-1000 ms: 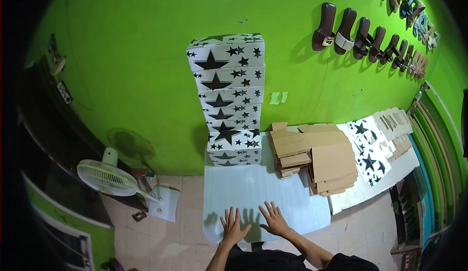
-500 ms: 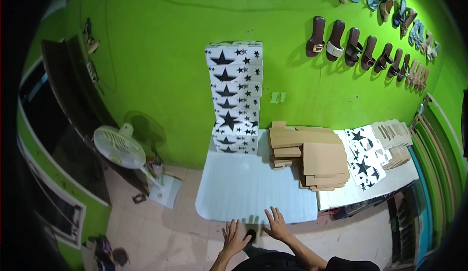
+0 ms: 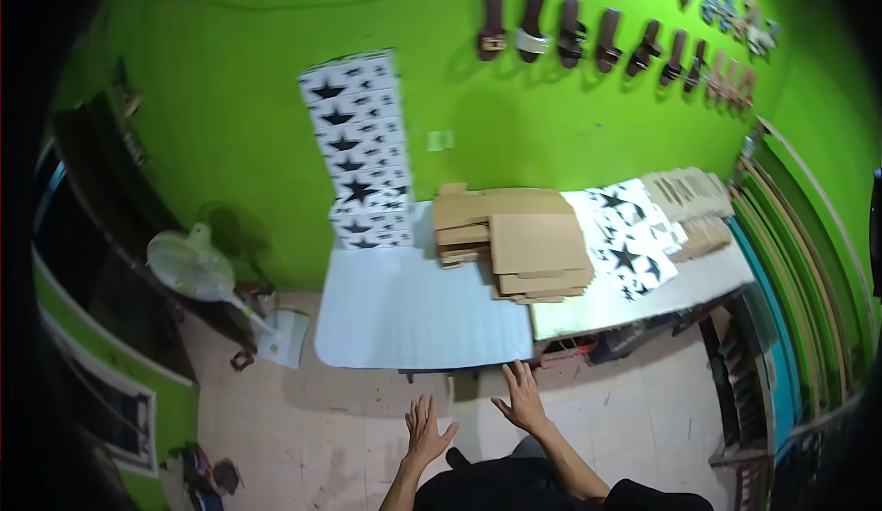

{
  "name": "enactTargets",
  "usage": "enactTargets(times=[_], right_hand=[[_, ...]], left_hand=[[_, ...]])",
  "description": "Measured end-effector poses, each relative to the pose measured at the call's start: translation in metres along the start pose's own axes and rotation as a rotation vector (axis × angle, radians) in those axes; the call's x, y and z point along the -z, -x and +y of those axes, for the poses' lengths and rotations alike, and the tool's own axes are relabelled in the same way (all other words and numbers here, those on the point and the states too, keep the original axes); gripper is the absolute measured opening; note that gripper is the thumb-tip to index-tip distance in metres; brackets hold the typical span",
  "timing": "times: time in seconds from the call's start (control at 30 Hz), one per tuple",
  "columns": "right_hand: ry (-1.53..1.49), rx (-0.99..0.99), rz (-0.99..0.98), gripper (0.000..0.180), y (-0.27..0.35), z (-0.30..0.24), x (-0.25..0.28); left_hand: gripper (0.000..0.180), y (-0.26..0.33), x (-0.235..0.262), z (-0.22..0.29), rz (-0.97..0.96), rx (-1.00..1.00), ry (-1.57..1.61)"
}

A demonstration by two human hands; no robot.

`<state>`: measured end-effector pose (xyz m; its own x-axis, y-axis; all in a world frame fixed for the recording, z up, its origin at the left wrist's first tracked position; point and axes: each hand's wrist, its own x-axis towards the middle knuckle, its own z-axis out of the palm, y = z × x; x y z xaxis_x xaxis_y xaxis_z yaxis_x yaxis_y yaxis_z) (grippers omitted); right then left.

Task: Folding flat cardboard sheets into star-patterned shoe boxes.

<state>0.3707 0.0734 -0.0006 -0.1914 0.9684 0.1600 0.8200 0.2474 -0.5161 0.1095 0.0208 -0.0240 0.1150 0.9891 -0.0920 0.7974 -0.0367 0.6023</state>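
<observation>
Both of my hands hang in the air in front of the white table (image 3: pixel 404 318), holding nothing. My left hand (image 3: pixel 426 430) has its fingers stretched and its thumb apart, below the table's front edge. To its right, my right hand (image 3: pixel 523 399) is spread too, with its fingertips by the front edge near the corner. On the table's back left rises a tall stack of white boxes (image 3: pixel 358 153) printed with black stars. Flat brown cardboard pieces (image 3: pixel 537 244) lie piled across the right part of the table. Beside them are flat white star-printed sheets (image 3: pixel 627 244).
A second white-topped table (image 3: pixel 588 318) adjoins on the right, with grey-brown cardboard (image 3: pixel 689 203) at its back. Sandals (image 3: pixel 571 33) hang in rows on the green wall. A standing fan (image 3: pixel 191 265) is at the left. Boards (image 3: pixel 808 281) lean at the right.
The whole view has turned to the right, so table, boxes and cardboard appear further left and higher. My hands stay spread and empty, now further from the table's front edge.
</observation>
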Motion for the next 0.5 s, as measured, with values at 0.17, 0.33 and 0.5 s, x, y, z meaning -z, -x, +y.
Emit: enactTargets(times=[0.17, 0.33, 0.5], right_hand=[[0.022, -0.144, 0.083, 0.083, 0.042, 0.084, 0.059], [0.072, -0.236, 0.14, 0.085, 0.077, 0.179, 0.139], [0.129, -0.261, 0.099, 0.082, 0.099, 0.263, 0.194]], left_hand=[[0.093, -0.046, -0.057, 0.091, -0.129, -0.212, -0.044], [0.089, -0.102, -0.121, 0.215, -0.233, -0.358, -0.022], [0.086, -0.132, -0.182, 0.318, -0.159, -0.396, 0.041]])
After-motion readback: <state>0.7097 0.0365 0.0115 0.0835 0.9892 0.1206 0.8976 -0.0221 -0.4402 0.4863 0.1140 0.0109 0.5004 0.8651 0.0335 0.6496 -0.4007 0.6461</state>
